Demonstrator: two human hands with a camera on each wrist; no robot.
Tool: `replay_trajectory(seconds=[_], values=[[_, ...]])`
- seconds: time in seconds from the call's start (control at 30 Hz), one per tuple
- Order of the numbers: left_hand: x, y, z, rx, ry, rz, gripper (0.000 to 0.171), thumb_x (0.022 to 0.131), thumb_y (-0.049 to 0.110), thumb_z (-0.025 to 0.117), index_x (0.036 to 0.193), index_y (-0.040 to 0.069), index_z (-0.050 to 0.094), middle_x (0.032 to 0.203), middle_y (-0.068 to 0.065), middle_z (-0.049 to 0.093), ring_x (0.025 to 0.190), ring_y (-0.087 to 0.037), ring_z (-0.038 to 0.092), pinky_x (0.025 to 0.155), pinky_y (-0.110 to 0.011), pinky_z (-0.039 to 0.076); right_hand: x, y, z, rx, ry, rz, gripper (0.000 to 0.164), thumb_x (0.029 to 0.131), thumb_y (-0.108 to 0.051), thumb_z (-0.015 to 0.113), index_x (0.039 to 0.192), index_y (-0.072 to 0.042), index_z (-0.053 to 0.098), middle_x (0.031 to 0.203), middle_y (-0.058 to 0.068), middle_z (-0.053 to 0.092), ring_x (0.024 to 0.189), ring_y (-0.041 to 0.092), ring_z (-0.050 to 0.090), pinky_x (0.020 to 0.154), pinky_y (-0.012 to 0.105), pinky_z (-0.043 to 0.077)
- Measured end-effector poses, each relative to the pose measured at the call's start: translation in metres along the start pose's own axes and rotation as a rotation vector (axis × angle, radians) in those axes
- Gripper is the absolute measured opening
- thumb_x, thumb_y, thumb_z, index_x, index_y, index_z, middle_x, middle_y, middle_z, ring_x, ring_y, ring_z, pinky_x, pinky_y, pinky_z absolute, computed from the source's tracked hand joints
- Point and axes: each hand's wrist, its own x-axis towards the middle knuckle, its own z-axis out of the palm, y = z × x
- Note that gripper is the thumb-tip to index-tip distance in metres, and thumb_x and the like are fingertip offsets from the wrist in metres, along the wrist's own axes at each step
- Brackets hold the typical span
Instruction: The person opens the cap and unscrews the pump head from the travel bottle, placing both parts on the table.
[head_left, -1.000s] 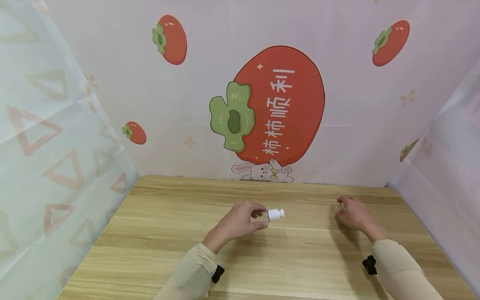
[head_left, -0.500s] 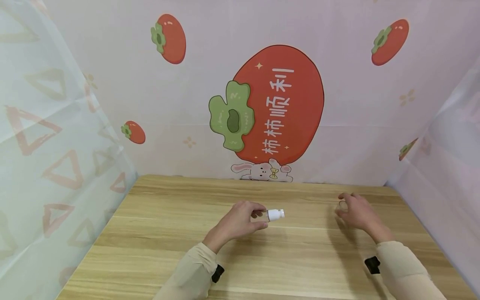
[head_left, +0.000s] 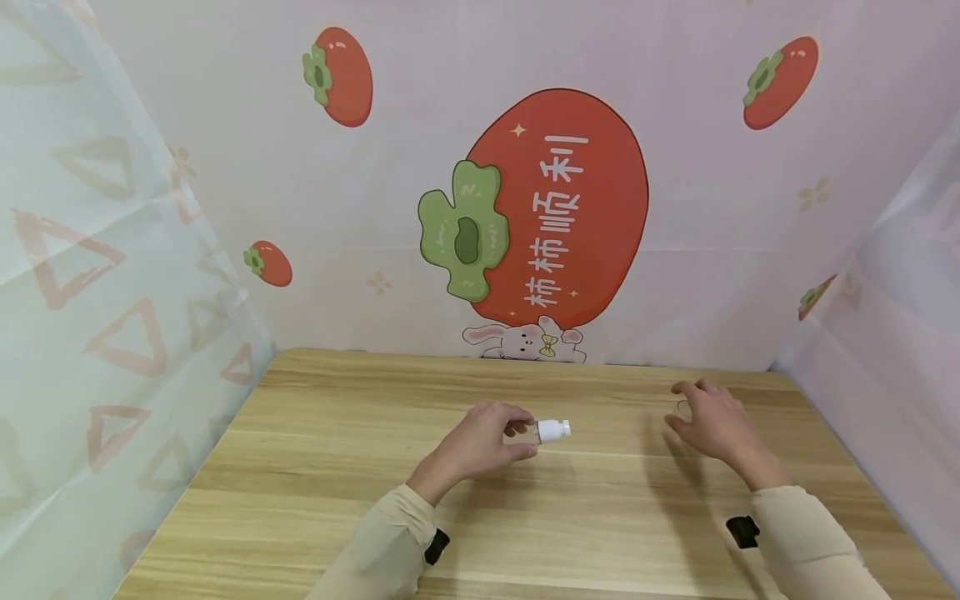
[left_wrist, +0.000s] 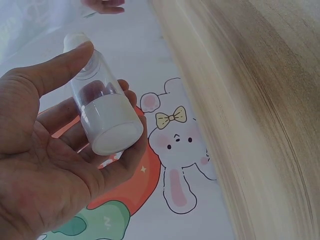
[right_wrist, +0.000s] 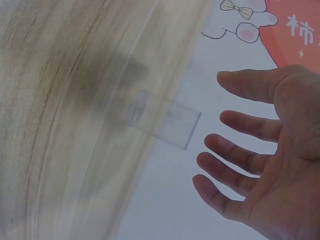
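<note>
My left hand (head_left: pixel 480 440) holds a small clear bottle with a white top (head_left: pixel 553 429), lying nearly level above the table in the head view. Close up in the left wrist view, thumb and fingers grip the bottle (left_wrist: pixel 107 107), whose body is see-through with a white section at one end and a white tip at the other. On the right, my right hand (head_left: pixel 716 423) has its fingers spread with nothing in them. Just beyond its fingertips in the right wrist view stands a clear cylindrical cap (right_wrist: pixel 167 119), faint against the table and wall.
Both hands are over a wood-grain table (head_left: pixel 360 500). A white cloth backdrop (head_left: pixel 705 183) with printed persimmons and a rabbit rises along its back edge, and patterned cloth hangs on both sides. Dark camera straps (head_left: pixel 742 532) sit at the wrists.
My right hand has opened its fingers and drawn back from the clear cap, leaving it on the table. The left hand with the bottle has hardly moved.
</note>
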Motion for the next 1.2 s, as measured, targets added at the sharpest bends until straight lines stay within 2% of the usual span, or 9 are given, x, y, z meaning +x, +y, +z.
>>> replay_trajectory(seconds=[0.17,0.37,0.57,0.8,1.2], values=[[0.0,0.0,0.001,0.0,-0.003,-0.002,0.037,0.087,0.023,0.083,0.116,0.002,0.074,0.105,-0.006,0.073,0.09,-0.015,0.065,0.08,-0.026,0.054,0.0,-0.006,-0.003,-0.008,0.011,-0.01,0.047,0.091,-0.02,0.074,0.126,0.007,0.06,0.116,0.033,0.057,0.103,0.055,0.055,0.082,0.069,0.042],[0.0,0.001,0.001,-0.007,-0.005,-0.014,0.037,0.087,0.023,0.083,0.116,0.002,0.074,0.105,-0.006,0.073,0.09,-0.014,0.064,0.08,-0.028,0.054,-0.001,-0.018,-0.003,-0.014,0.011,-0.036,0.044,0.091,-0.022,0.075,0.125,0.004,0.063,0.116,0.029,0.059,0.097,0.046,0.06,0.081,0.063,0.047],[0.0,0.002,0.002,-0.009,-0.004,-0.011,0.036,0.087,0.023,0.083,0.115,0.002,0.074,0.105,-0.007,0.073,0.089,-0.013,0.063,0.08,-0.028,0.054,-0.001,-0.031,0.0,-0.008,0.022,-0.073,0.042,0.09,-0.023,0.076,0.124,0.001,0.065,0.119,0.025,0.061,0.098,0.043,0.062,0.079,0.059,0.051],[-0.001,0.003,0.003,0.005,0.007,-0.009,0.035,0.087,0.021,0.083,0.115,0.002,0.074,0.106,-0.007,0.073,0.09,-0.015,0.064,0.081,-0.027,0.054,-0.002,-0.045,0.006,0.101,0.034,-0.135,0.039,0.088,-0.019,0.079,0.121,-0.001,0.067,0.111,0.018,0.062,0.096,0.037,0.064,0.079,0.054,0.053],[-0.001,0.003,0.003,0.003,0.022,0.025,0.032,0.086,0.011,0.082,0.115,-0.001,0.074,0.108,-0.013,0.073,0.097,-0.026,0.068,0.083,-0.03,0.055,-0.006,-0.067,0.014,0.262,0.018,-0.218,0.037,0.088,-0.018,0.08,0.121,-0.005,0.068,0.107,0.004,0.063,0.099,0.03,0.063,0.081,0.046,0.053]])
